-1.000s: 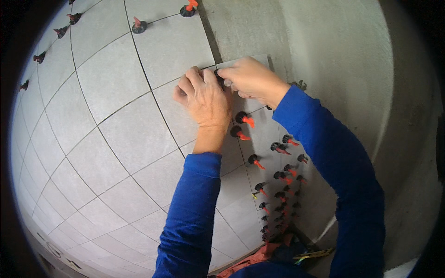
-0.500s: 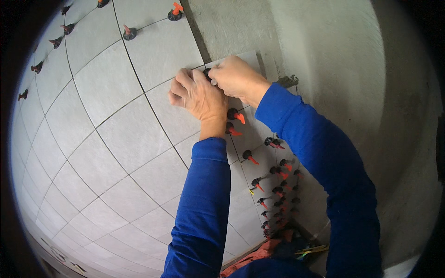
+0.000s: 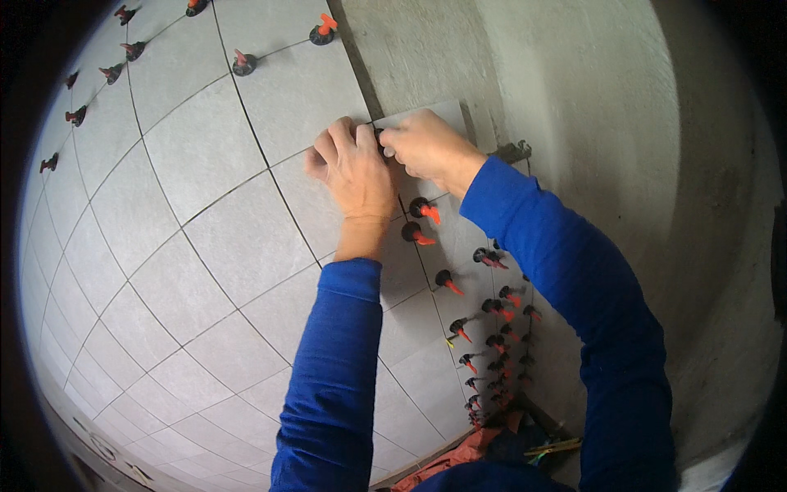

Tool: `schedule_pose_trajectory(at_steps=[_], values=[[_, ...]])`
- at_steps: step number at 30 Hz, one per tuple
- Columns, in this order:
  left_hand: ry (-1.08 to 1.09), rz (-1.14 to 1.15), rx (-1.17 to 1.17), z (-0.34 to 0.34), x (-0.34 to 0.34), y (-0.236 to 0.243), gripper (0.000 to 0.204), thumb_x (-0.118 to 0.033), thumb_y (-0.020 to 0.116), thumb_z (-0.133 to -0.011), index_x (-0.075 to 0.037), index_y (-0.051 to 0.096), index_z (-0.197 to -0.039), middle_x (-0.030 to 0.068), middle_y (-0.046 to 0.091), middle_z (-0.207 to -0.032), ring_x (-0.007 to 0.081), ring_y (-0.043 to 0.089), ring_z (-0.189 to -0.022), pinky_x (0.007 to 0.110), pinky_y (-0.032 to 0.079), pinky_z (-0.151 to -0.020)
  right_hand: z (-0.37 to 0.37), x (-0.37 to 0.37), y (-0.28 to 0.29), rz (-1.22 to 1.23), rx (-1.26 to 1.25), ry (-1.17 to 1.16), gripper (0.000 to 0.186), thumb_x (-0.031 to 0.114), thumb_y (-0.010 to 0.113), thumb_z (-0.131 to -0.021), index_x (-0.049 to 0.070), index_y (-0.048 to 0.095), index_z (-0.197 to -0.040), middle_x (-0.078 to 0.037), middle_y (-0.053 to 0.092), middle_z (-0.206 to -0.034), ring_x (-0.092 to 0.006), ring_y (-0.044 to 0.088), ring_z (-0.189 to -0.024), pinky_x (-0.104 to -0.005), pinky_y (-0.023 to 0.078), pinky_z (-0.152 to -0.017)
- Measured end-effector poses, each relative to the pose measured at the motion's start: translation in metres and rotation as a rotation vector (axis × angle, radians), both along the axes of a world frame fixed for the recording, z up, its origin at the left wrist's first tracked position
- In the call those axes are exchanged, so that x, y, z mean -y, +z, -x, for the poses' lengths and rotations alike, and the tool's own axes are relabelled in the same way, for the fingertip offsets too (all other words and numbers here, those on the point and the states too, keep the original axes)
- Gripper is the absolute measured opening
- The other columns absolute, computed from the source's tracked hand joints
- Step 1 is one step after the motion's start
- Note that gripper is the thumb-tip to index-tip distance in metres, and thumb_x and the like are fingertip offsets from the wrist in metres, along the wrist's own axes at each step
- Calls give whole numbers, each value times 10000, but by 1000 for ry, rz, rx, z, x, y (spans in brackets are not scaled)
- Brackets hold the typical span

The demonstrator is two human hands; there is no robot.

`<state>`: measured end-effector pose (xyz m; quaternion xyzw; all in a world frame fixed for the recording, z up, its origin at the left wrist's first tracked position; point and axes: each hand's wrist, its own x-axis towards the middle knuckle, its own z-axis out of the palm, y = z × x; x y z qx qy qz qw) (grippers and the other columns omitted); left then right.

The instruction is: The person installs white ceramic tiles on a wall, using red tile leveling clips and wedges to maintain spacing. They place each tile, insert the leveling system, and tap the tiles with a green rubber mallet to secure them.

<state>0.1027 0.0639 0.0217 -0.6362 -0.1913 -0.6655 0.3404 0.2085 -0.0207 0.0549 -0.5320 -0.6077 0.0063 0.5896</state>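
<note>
Close together, my hands sit at the upper-left corner of an edge tile (image 3: 451,116): the right hand (image 3: 428,149) pinches a small black disc (image 3: 379,139), while the left hand (image 3: 359,176), fingers bent and apparently holding nothing, rests beside it on the tiled surface (image 3: 234,238). Dark, rounded and partly hidden, the disc looks light and stiff, likely best gripped by its rim.

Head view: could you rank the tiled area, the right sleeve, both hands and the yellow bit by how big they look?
1. Tiled area
2. Right sleeve
3. Left hand, right hand: too alike to rank
4. Yellow bit
</note>
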Motion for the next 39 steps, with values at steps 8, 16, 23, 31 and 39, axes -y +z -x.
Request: schedule_pose_trajectory(at_steps=[8, 16, 23, 31, 39], values=[[84, -111, -272, 22, -4, 21, 228, -185, 709, -823, -114, 698, -1040, 61, 604, -1221, 304, 525, -1221, 581, 308, -1095, -4, -8, -2, -7, -38, 33, 342, 219, 652, -881, -110, 735, -842, -307, 701, -781, -389, 686, -693, -499, 546, -696], [2, -88, -517, 59, -2, 35, 349, -243, 842, -799, -122, 701, -1095, 65, 613, -1234, 317, 548, -1222, 522, 371, -1075, -18, 32, 9, 122, -71, 160, 433, 345, 681, -985, -57, 723, -832, -127, 647, -684, -204, 607, -530, -379, 497, -515], [-56, -39, -585, 78, 6, 48, 674, -295, 922, -731, -142, 668, -1336, 67, 627, -1279, 294, 551, -1188, 456, 409, -1039, -112, 39, -11, -220, 160, -338, 364, 311, 798, -966, -29, 714, -1066, -88, 694, -848, -131, 627, -655, -297, 515, -592], [136, -54, -558, 71, 9, 41, 809, -546, 895, -714, -163, 671, -1391, 52, 605, -1305, 274, 522, -1230, 450, 400, -1078, -130, 18, -60, -66, 36, -308, 399, 286, 893, -847, -39, 722, -1002, -210, 766, -922, -283, 741, -830, -401, 569, -750], [153, -69, -547, 66, 10, 39, 766, -589, 869, -762, -208, 673, -1396, 44, 595, -1288, 271, 511, -1230, 468, 380, -1063, -115, 19, -55, -32, 139, -416, 527, 335, 967, -763, -55, 703, -999, -227, 751, -888, -298, 740, -801, -421, 574, -736]])
